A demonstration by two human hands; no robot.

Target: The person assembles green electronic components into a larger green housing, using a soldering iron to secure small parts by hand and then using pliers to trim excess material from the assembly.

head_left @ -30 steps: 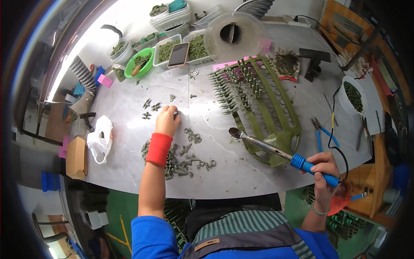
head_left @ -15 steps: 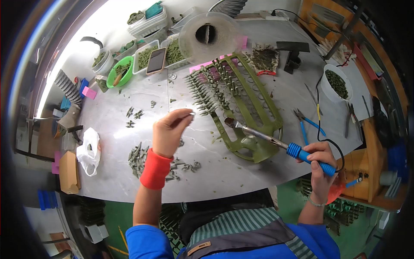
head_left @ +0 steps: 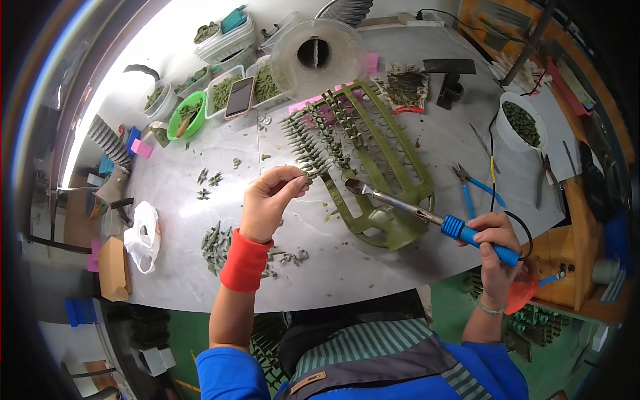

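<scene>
My right hand [head_left: 495, 250] grips the blue handle of a soldering iron [head_left: 417, 211]. Its wide, dark tip is over the near left part of a green lattice frame [head_left: 400, 231] lying on the table. Along the frame's left side stand rows of small spiky green pieces [head_left: 303, 141]. At the lower end of those rows is my left hand [head_left: 263, 203], thumb and fingers pinched together; whatever is between the fingertips is too small to make out. A red wristband [head_left: 245, 261] circles that wrist. Loose grey-green pieces [head_left: 217, 248] lie in a pile beside it.
Tubs of green pieces [head_left: 223, 93], a phone [head_left: 240, 97], a green bowl [head_left: 199, 110] and a clear round cover [head_left: 287, 60] stand at the back. Rightward are blue-handled pliers [head_left: 485, 191], a white tub [head_left: 521, 127] and the iron's cord [head_left: 492, 143]. A white plastic bag [head_left: 143, 240] sits left.
My left hand has moved slightly right toward the lower end of the spiky rows, its fingertips still pinched. The soldering iron has barely shifted.
</scene>
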